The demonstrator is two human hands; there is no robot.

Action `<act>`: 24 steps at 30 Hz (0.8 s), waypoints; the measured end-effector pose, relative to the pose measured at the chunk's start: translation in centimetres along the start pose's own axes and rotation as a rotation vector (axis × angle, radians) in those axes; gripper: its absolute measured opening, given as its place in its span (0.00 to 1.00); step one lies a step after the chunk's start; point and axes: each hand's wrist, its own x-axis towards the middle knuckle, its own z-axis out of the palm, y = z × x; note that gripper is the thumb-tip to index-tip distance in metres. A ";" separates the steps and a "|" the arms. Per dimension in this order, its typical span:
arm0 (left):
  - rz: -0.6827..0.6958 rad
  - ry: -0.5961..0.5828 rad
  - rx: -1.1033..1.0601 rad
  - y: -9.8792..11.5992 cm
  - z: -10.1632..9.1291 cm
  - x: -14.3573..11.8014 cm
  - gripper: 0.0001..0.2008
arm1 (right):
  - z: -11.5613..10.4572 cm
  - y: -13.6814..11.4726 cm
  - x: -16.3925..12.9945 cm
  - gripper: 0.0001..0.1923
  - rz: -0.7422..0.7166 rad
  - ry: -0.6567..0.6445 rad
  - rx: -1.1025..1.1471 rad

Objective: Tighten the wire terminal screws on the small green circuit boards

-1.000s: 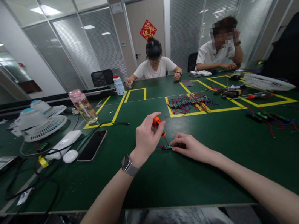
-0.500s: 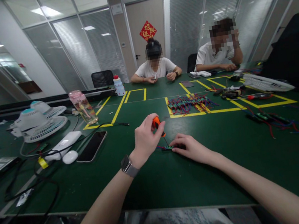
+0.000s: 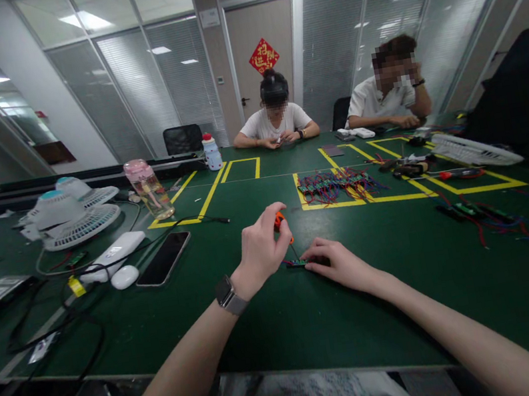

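Note:
My left hand [image 3: 263, 244] is closed round the orange and black handle of a screwdriver [image 3: 279, 222]. Its thin shaft points down to a small green circuit board [image 3: 296, 263] lying on the table. Red and blue wires come off the board's left end. With thumb and fingertips, my right hand [image 3: 334, 259] grips the board's right end against the tabletop. Where exactly the tip meets the board is too small to tell.
Beyond my hands, several wired circuit boards [image 3: 336, 182] lie inside yellow tape. More boards [image 3: 469, 209] are at the right. A phone [image 3: 164, 259], a white mouse [image 3: 124, 277], cables, a bottle [image 3: 150, 190] and fans [image 3: 78, 222] stand left. Two people sit across the table.
My left fingers have shifted round the screwdriver handle, now covering more of it. My right hand stays on the board. The person opposite has brought both hands together.

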 end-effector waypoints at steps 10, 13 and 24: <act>0.062 0.053 -0.055 -0.1 -0.3 0.2 0.12 | 0.1 0.2 -0.1 0.08 -0.006 0.002 -0.002; 0.070 0.052 -0.071 0.1 -0.4 0.3 0.13 | 0.1 0.1 -0.1 0.08 -0.004 0.004 0.000; -0.078 -0.007 -0.059 -0.1 0.3 -0.1 0.11 | 0.1 0.1 -0.2 0.09 0.009 0.008 -0.019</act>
